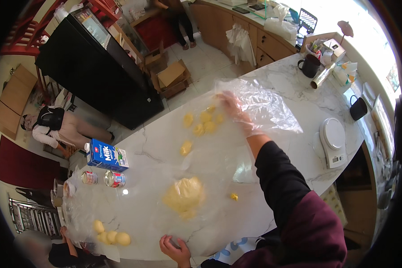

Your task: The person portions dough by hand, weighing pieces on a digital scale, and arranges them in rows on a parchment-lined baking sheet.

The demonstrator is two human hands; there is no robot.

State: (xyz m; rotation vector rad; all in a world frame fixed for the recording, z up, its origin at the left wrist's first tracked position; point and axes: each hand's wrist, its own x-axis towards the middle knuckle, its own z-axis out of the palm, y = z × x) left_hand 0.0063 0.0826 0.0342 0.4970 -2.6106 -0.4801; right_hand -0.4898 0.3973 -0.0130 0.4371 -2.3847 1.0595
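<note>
My right hand (232, 107) reaches to the far side of the table, its fingers closed on a crinkled clear plastic sheet (270, 107); hand and fingers are somewhat blurred. Just left of it lie several small yellow dough pieces (205, 123), and one more dough lump (186, 148) sits nearer. A large flattened yellow dough mass (185, 196) rests mid-table under clear plastic. My left hand (176, 251) rests at the near table edge, fingers loosely curled and apart from the thumb, with nothing visible in them. A small yellow scrap (234, 196) lies right of the large dough.
Smooth dough balls (111, 236) sit at the near left. A blue milk carton (106, 155) and two cans (115, 178) stand on the left. At right are a white kitchen scale (332, 140) and dark mugs (310, 66). Other people (69, 123) are around the room.
</note>
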